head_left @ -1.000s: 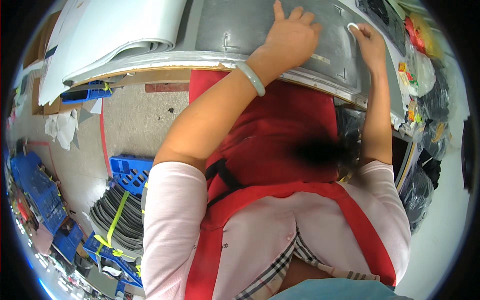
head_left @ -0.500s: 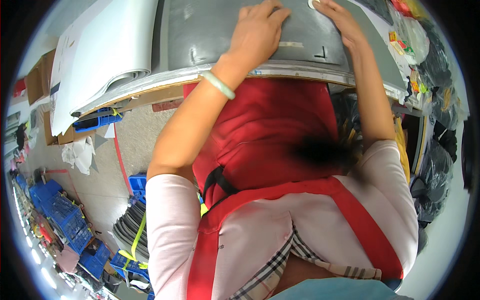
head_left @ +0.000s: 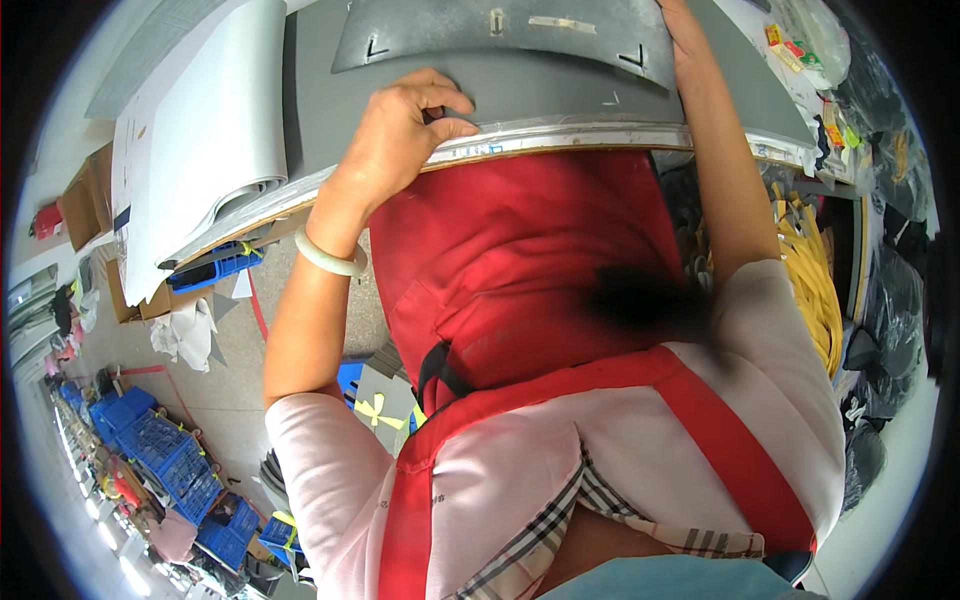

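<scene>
Template (head_left: 435, 38), one, dark grey, marked with black corner angles and a short strip of tape: showing over the grey sheet (head_left: 540, 88), its near edge standing back from the front of the counter (head_left: 590, 138). Left hand (head_left: 415, 122), bare: bending over the sheet near the counter's front edge, thumb and forefinger keeping a narrow gap; whether it is pinching the sheet cannot be told. Bracelet (head_left: 330, 256), pale green: circling the left wrist. Right hand (head_left: 684, 34), bare: touching the template's right edge, its fingertips running out of view at the top, so its grip cannot be told. Roll (head_left: 232, 110), white: lying on the counter at the left. Apron (head_left: 530, 240), red: hanging on the wearer below the counter. Crates (head_left: 180, 465), blue: standing on the floor (head_left: 225, 385), lower left. Bags (head_left: 888, 300), plastic: crowding the right side.
</scene>
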`<action>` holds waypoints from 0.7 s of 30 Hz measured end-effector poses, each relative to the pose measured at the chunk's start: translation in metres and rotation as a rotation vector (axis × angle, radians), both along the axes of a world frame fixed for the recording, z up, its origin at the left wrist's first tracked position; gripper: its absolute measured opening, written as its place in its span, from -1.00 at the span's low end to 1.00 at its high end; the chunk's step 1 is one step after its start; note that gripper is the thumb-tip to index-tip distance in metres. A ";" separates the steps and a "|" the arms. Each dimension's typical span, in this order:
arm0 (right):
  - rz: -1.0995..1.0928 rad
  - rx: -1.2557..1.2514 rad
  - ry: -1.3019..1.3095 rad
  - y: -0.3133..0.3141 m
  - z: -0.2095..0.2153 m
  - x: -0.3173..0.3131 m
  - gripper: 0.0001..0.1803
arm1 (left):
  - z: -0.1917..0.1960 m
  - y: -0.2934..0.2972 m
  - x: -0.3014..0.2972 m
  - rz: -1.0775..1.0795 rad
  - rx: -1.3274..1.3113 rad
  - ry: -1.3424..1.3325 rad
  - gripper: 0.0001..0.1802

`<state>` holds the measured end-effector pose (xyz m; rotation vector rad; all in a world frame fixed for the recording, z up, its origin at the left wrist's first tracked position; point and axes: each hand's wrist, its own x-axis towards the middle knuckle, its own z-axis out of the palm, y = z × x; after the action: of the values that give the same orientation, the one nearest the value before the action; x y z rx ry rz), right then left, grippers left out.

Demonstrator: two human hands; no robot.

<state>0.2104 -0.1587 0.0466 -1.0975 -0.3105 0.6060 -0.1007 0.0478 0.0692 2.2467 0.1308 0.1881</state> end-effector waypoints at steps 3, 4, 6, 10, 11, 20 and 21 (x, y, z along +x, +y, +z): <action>0.003 -0.012 0.009 -0.002 0.000 0.002 -0.56 | 0.001 0.005 0.001 -0.061 -0.036 0.031 -0.76; 0.002 0.005 0.017 -0.004 -0.003 0.006 -0.56 | 0.002 0.003 0.001 -0.065 0.026 0.001 -0.78; 0.001 0.023 0.023 -0.005 -0.006 0.011 -0.56 | 0.003 -0.006 0.002 -0.069 0.088 -0.030 -0.78; -0.032 0.011 0.014 -0.002 -0.007 0.017 -0.55 | -0.006 -0.043 0.030 -0.182 0.537 -0.289 -0.62; -0.076 -0.018 0.001 -0.006 -0.005 0.023 -0.54 | -0.008 -0.056 0.048 -0.222 0.570 -0.327 -0.63; -0.166 0.067 -0.152 -0.038 0.045 0.011 -0.54 | -0.048 -0.142 0.197 0.120 0.598 -0.817 -0.70; -0.245 0.026 -0.232 -0.052 0.049 0.014 -0.51 | -0.051 -0.130 0.202 0.179 0.568 -0.782 -0.71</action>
<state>0.2246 -0.2111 0.0960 -1.1621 -0.3764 0.2558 0.1013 -0.0820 0.0183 2.5257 -0.1655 1.3118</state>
